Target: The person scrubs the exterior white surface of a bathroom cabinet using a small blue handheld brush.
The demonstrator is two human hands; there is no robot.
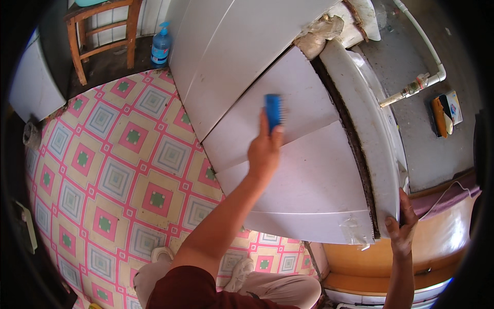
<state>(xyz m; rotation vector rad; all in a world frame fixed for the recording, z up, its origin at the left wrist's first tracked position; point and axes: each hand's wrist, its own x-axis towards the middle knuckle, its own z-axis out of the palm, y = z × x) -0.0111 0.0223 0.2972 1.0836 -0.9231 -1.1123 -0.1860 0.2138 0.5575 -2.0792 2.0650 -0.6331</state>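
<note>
Two hands (264,153) (403,234) — left holds one brush (273,110), right grips one rim (367,123).

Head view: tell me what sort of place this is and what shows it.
Likely a room in a home, perhaps a kitchen or washroom, judging by the white pipe, blue pump bottle and pink-patterned flooring.

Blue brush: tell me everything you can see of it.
The blue brush is blocky, apparently plastic, with short dark bristles along its right side. Slightly blurred, it lies lengthwise up the picture, over the pale panel. The left hand has its lower end in its grip; whether the bristles touch the panel is unclear.
</note>
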